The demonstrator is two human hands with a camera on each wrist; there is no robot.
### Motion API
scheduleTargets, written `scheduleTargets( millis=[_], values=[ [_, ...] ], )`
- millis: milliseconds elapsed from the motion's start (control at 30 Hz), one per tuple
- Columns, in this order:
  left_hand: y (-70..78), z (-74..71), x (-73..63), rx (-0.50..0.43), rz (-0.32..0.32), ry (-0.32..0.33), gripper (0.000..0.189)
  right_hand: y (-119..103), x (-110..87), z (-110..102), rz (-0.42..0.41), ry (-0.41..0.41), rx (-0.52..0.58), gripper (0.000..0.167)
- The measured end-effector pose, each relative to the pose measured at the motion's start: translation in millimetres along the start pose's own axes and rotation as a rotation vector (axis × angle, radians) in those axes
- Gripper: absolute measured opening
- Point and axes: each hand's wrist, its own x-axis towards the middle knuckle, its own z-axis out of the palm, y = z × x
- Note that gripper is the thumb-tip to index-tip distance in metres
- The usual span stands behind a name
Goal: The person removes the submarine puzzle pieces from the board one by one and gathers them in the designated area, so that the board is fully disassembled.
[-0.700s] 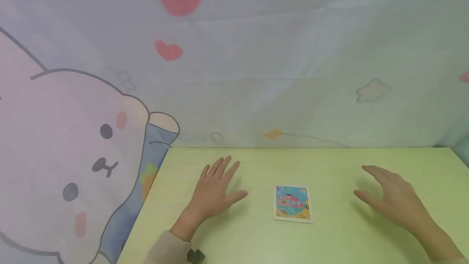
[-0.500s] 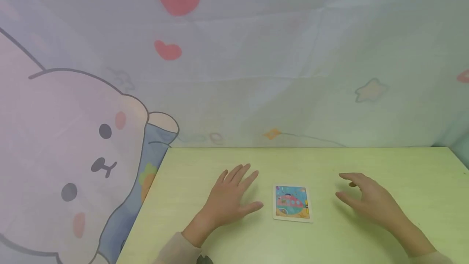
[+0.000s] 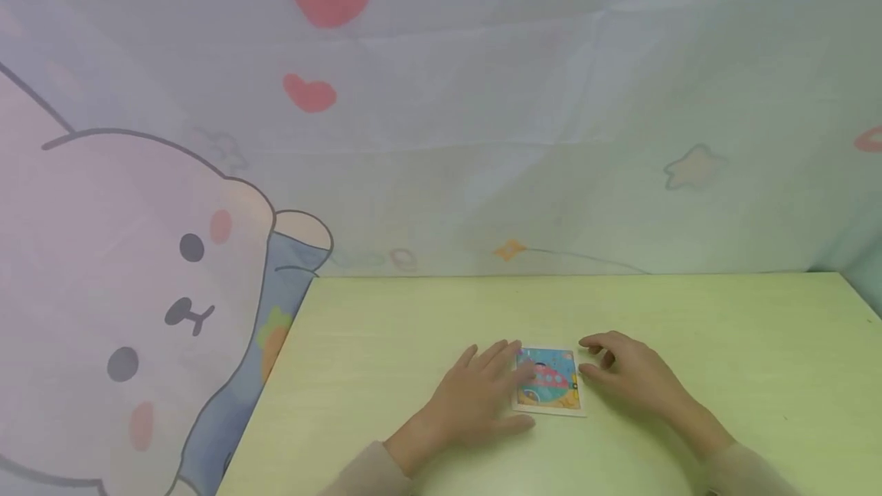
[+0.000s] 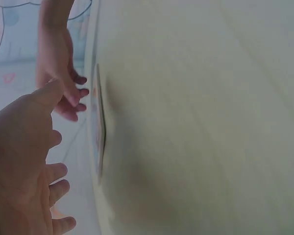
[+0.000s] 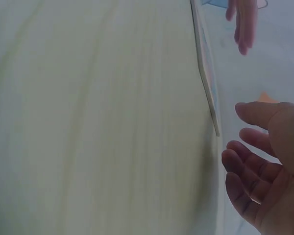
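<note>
A square, flat picture board [image 3: 553,396] with a white border and a blue and pink sea-like print lies on the table. My left hand [image 3: 475,396] hovers over its left edge, fingers spread, covering part of that side. Just off the board's right edge is my right hand [image 3: 637,373], fingers bent loosely with nothing in them. In the left wrist view the board [image 4: 100,122] appears edge-on beside the left palm [image 4: 22,152]. From the right wrist, the board's edge [image 5: 204,73] shows apart from the right hand's fingers [image 5: 250,171].
The pale yellow-green table [image 3: 386,312] reaches back to a hanging cloth [image 3: 482,174] printed with hearts, a star and a large cartoon animal [image 3: 151,289] at the left.
Both hands have come inward from either side toward the board, the left moving right and the right moving left. The board has stayed in its place on the table.
</note>
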Motion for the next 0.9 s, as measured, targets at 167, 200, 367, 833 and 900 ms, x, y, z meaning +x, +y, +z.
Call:
scheduleTargets(
  millis=[167,200,367,833,900],
  values=[
    [9.4,11.2,8.7,-0.021,0.054,-0.014,0.077,1,6.5,7,0.060,-0.049,0.025,0.040],
    [10.8,13.1,9.9,-0.019,0.061,-0.016,0.077,1,7.9,8,0.069,-0.054,0.027,0.041],
    [16.6,18.0,13.3,-0.016,0.069,-0.061,0.072,0,14.9,12,0.079,-0.075,0.047,0.039],
    [23.6,17.7,17.7,0.007,0.044,-0.148,0.067,-2,22.4,13,0.053,-0.111,0.000,0.046],
    [23.5,17.9,17.6,0.005,0.044,-0.148,0.067,-1,22.5,12,0.043,-0.126,0.007,0.050]
  ],
)
